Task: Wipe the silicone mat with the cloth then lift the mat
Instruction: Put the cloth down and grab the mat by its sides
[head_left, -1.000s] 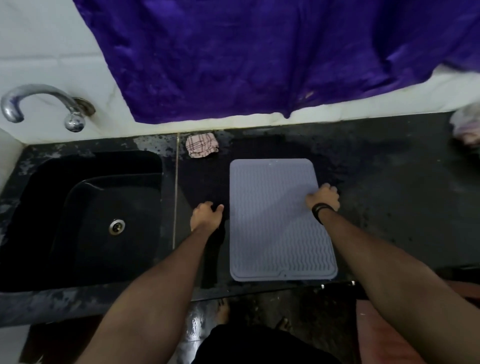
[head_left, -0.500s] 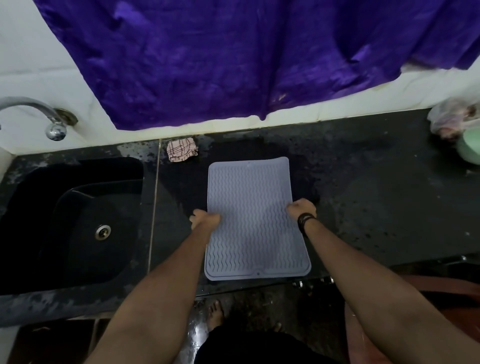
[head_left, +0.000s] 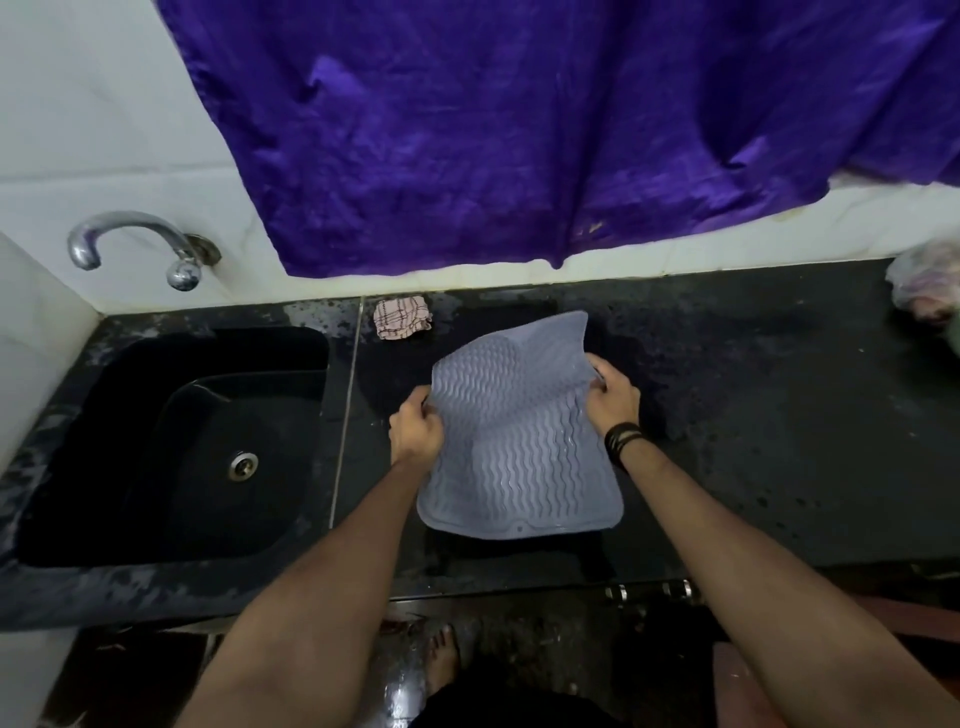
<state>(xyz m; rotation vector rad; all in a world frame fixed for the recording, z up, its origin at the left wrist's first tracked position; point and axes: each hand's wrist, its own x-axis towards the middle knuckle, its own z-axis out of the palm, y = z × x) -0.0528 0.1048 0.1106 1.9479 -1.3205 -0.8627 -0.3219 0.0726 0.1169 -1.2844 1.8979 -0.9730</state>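
A grey silicone mat (head_left: 514, 436) with a wavy ribbed surface hangs above the black counter, sagging and curled at its far corners. My left hand (head_left: 415, 428) grips its left edge and my right hand (head_left: 613, 395) grips its right edge. A small pink checked cloth (head_left: 402, 317) lies crumpled on the counter near the back wall, to the left of the mat and apart from both hands.
A black sink (head_left: 171, 441) with a chrome tap (head_left: 135, 244) lies to the left. The wet black counter (head_left: 779, 415) stretches right to a plastic bag (head_left: 927, 283). A purple curtain (head_left: 519, 130) hangs on the wall behind.
The mat lay flat on the counter a second ago. Both hands closed on its side edges and raised it, so it now bends and hangs between them.
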